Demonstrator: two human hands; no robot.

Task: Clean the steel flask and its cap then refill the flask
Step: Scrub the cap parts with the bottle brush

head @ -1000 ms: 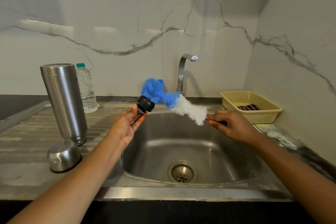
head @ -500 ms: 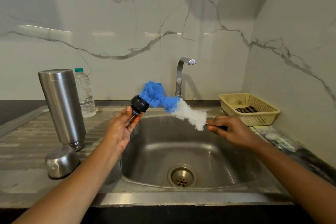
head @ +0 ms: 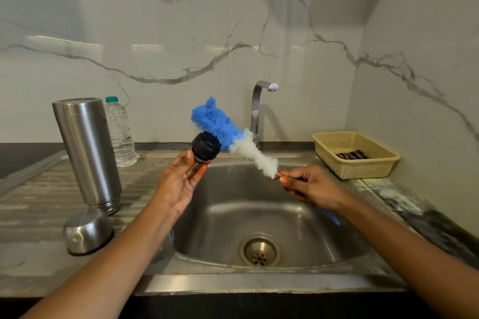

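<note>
In the head view, the black cap is held up above the left rim of the sink. It is pinched at its lower edge by the left hand, so that grip is clamped on the cap between thumb and fingertips. The blue bristles of the bottle brush are laid against the cap's upper right side, and the white bristles run down to the right. The brush's stem is pinched by the right hand, whose grip is closed round it; a blue piece of handle is seen below that wrist.

The steel flask is stood mouth-down on the ribbed drainer of the counter, left of the sink. A steel cup lid is set dome-up just in front of it, and a plastic water bottle is stood behind it. A tap is mounted behind the basin. A beige basket is placed at the right, with a dark striped item inside.
</note>
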